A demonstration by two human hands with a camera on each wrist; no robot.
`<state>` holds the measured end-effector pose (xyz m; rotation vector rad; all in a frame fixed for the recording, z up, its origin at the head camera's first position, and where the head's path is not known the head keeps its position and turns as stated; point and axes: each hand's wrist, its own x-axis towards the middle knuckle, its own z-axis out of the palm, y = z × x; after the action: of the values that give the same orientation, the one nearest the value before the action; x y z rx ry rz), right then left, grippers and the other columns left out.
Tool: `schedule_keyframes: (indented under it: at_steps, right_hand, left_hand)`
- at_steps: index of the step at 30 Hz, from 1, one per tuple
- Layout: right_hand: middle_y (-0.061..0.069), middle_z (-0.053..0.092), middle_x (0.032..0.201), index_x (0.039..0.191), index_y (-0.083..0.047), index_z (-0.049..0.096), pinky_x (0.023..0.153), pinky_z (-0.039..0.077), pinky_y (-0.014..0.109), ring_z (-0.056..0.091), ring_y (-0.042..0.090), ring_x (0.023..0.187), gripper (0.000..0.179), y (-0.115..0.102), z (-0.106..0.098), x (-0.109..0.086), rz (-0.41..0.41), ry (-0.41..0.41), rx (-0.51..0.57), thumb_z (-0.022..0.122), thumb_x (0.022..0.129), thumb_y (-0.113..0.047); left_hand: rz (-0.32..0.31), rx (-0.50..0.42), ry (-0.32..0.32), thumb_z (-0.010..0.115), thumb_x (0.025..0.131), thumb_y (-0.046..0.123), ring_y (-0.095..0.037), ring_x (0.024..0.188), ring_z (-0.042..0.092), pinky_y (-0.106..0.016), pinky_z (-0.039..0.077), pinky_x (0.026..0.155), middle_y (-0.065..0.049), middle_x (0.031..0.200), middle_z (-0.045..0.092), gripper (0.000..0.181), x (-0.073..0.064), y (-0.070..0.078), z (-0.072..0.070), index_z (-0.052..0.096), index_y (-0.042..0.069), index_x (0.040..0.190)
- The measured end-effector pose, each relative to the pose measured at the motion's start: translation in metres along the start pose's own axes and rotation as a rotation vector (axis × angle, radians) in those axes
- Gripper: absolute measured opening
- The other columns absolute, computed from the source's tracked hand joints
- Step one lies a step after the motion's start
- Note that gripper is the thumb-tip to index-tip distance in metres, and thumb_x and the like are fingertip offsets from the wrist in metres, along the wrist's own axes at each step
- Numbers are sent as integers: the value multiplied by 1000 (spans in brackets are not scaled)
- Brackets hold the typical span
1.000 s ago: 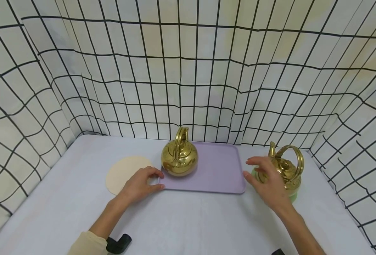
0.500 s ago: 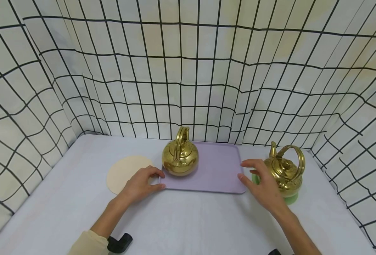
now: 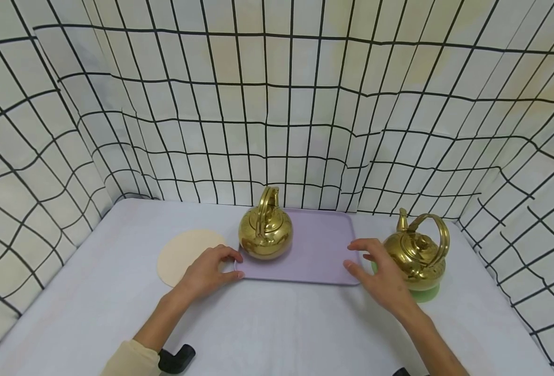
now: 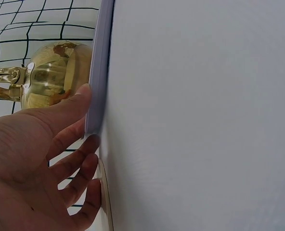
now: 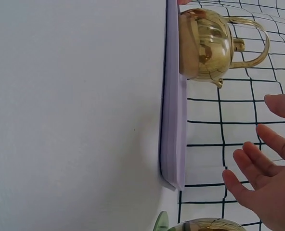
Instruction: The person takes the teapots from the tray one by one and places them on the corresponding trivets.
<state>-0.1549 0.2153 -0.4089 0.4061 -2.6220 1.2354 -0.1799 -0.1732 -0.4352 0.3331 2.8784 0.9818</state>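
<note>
A lilac tray (image 3: 323,250) lies on the table with a brass teapot (image 3: 264,232) standing at its left end. My left hand (image 3: 206,272) grips the tray's near left corner; in the left wrist view its thumb (image 4: 82,98) lies against the rim and the fingers curl at the edge. My right hand (image 3: 386,278) hovers by the tray's right end, fingers spread and holding nothing. In the right wrist view a gap shows between this hand (image 5: 272,168) and the tray (image 5: 174,130). A second brass teapot (image 3: 417,258) stands just right of the right hand, on a green round mat (image 3: 427,295).
A cream round mat (image 3: 180,256) lies left of the tray, partly behind the left hand. White cloth covers the table (image 3: 277,324). Walls with a black grid (image 3: 277,104) rise at the back and both sides. Black wrist gear (image 3: 177,359) shows by the left sleeve.
My right hand has moved left, away from the second teapot and over to the tray's right end. The left hand, tray and both teapots look unmoved.
</note>
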Motion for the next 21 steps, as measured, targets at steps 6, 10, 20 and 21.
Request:
schedule_keyframes:
  at_steps: [6, 10, 20, 21]
  right_hand:
    - [12, 66, 132, 129, -5, 63, 109, 50, 58, 60, 33, 129, 37, 3, 3, 0, 21, -37, 5, 75, 96, -15]
    - [13, 65, 133, 129, -4, 63, 109, 49, 60, 59, 35, 130, 38, 7, 5, 0, 27, -60, 9, 76, 95, -16]
    - [14, 66, 131, 127, -5, 64, 110, 48, 62, 59, 36, 129, 37, 14, 10, 0, 40, -83, 7, 77, 94, -17]
    - [14, 66, 131, 127, -6, 65, 110, 48, 62, 59, 36, 129, 37, 14, 10, 0, 41, -85, 6, 77, 94, -18]
  left_hand:
    - [12, -5, 2, 83, 89, 27, -31, 123, 61, -57, 49, 106, -6, 127, 70, 27, -1, 1, 0, 73, 18, 113]
    - [16, -6, 1, 83, 89, 27, -31, 123, 62, -57, 49, 106, -7, 126, 70, 27, -1, 1, 0, 73, 18, 113]
    - [2, -1, -4, 83, 89, 27, -33, 125, 61, -58, 49, 107, -7, 128, 69, 27, 0, 2, 0, 73, 19, 113]
    - [1, -2, -4, 83, 89, 27, -33, 126, 61, -58, 49, 107, -7, 129, 69, 27, 0, 2, 0, 72, 19, 113]
